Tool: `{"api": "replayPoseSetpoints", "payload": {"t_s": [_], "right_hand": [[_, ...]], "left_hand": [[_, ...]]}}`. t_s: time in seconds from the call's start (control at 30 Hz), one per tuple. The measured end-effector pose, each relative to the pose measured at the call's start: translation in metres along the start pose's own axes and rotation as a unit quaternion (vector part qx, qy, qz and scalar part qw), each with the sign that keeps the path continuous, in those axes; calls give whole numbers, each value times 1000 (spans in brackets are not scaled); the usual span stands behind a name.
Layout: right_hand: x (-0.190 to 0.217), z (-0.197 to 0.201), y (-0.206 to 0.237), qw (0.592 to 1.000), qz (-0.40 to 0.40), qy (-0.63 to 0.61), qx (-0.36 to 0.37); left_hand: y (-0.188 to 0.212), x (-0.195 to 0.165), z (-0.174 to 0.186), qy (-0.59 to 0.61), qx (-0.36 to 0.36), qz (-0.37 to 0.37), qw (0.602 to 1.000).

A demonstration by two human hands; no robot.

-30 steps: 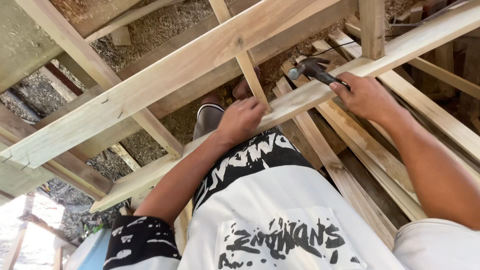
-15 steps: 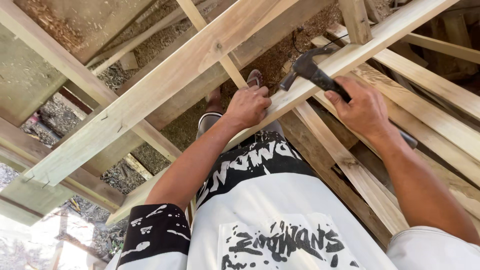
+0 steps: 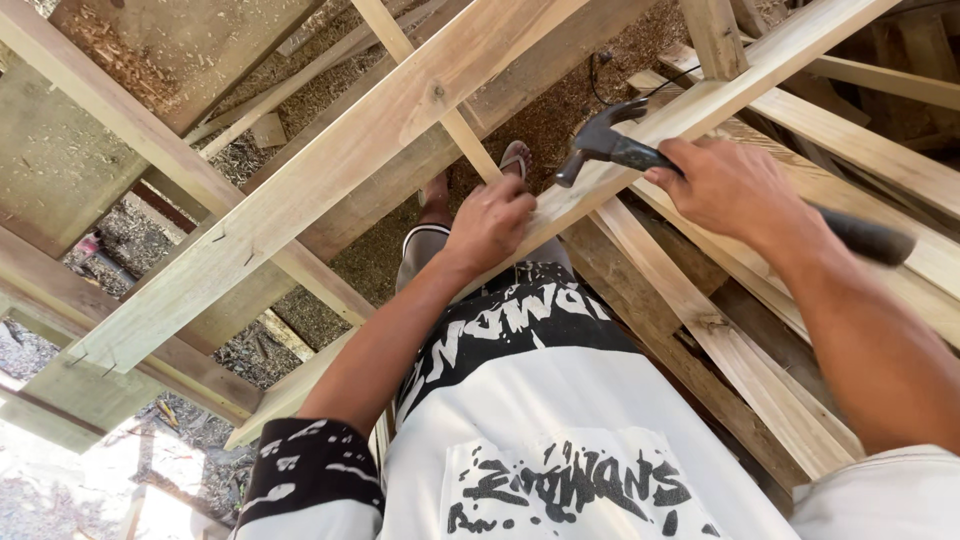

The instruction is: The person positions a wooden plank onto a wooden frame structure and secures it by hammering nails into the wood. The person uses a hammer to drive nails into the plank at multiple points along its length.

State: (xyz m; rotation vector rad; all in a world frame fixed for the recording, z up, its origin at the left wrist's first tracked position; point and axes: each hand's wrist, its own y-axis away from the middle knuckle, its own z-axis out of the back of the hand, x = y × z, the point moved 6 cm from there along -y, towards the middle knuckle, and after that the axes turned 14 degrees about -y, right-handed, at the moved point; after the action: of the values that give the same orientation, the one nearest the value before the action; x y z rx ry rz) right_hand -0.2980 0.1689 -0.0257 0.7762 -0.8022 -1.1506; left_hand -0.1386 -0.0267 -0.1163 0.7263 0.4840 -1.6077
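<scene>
My left hand presses down on a long pale wooden batten that runs diagonally from lower left to upper right; its fingers are curled over the batten's edge. My right hand grips the black handle of a dark claw hammer, whose head hangs just above the same batten, a short way right of my left hand. The handle's end sticks out behind my right wrist. My white and black shirt fills the bottom of the view.
A wider plank lies parallel to the left, crossed by other beams of a timber frame. Stacked slats lie at the right. Sawdust and dirt ground show below, with my sandalled foot between the boards.
The hammer has swung from lying near the batten to raised higher with its head clearly above it. My left hand stays on the batten. The view has shifted slightly.
</scene>
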Motion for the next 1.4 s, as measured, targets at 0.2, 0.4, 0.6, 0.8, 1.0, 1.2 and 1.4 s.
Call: {"api": "replayPoseSetpoints", "payload": {"t_s": [0.2, 0.4, 0.6, 0.8, 1.0, 1.2, 1.4], "right_hand": [[35, 0, -44, 973, 75, 195, 97], [63, -6, -61, 958, 27, 246, 146], [91, -8, -41, 945, 58, 248, 208], [84, 15, -41, 957, 28, 241, 156], [69, 5, -46, 957, 76, 264, 95], [42, -7, -30, 981, 7, 99, 165], [54, -40, 25, 924, -32, -329, 194]], "left_hand": [[62, 7, 4, -16, 68, 157, 985], [67, 17, -23, -93, 188, 165, 964], [69, 17, -23, -96, 156, 155, 971], [72, 21, -27, -84, 155, 166, 970], [73, 21, -27, -69, 145, 168, 973], [76, 27, -12, 105, 92, 161, 977], [61, 43, 36, 222, -95, 227, 944]]}}
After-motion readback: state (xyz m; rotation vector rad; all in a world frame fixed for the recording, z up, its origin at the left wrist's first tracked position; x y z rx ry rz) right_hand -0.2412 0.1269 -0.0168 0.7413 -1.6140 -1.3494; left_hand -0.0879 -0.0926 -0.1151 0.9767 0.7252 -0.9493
